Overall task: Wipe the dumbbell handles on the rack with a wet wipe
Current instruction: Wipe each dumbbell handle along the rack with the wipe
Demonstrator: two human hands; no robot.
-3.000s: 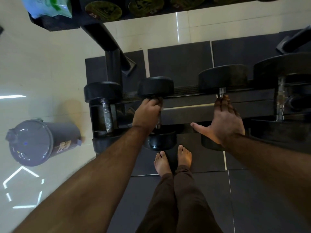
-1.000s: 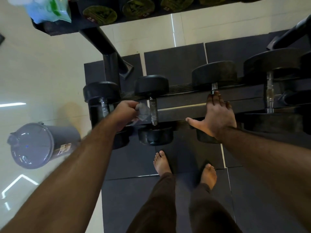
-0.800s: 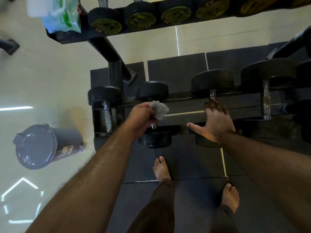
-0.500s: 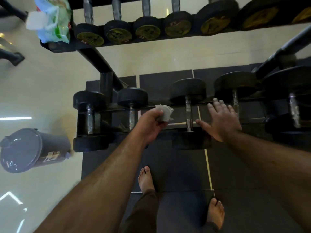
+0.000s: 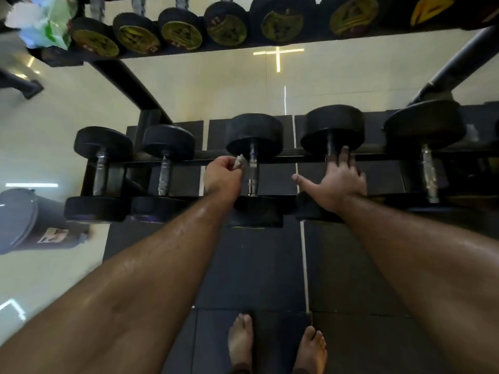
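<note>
Wet wipe (image 5: 240, 162) bunched small and pale, pinched between the curled fingers (image 5: 228, 164) of the left hand (image 5: 222, 176) — held just left of the third dumbbell handle (image 5: 253, 172) on the lower rack (image 5: 302, 157), touching it or a hair short of it; too close to tell. Bunched that way, probably, to give a firm pad for rubbing the knurled steel. Handle lay front to back across the rails, black heads at both ends, so bare along its whole length to a hand from above. Right hand (image 5: 339, 182) laid flat over the fourth dumbbell's handle (image 5: 330, 151), fingers straight and together, thumb splayed toward the left — gripping nothing, likely a brace for the lean forward. Two smaller dumbbells (image 5: 101, 172) further left, a larger one (image 5: 428, 174) to the right. Green wipe packet (image 5: 44, 22) perched at the upper shelf's left end, within reach for a fresh sheet. Grey bin (image 5: 19, 220) on the floor at far left.
</note>
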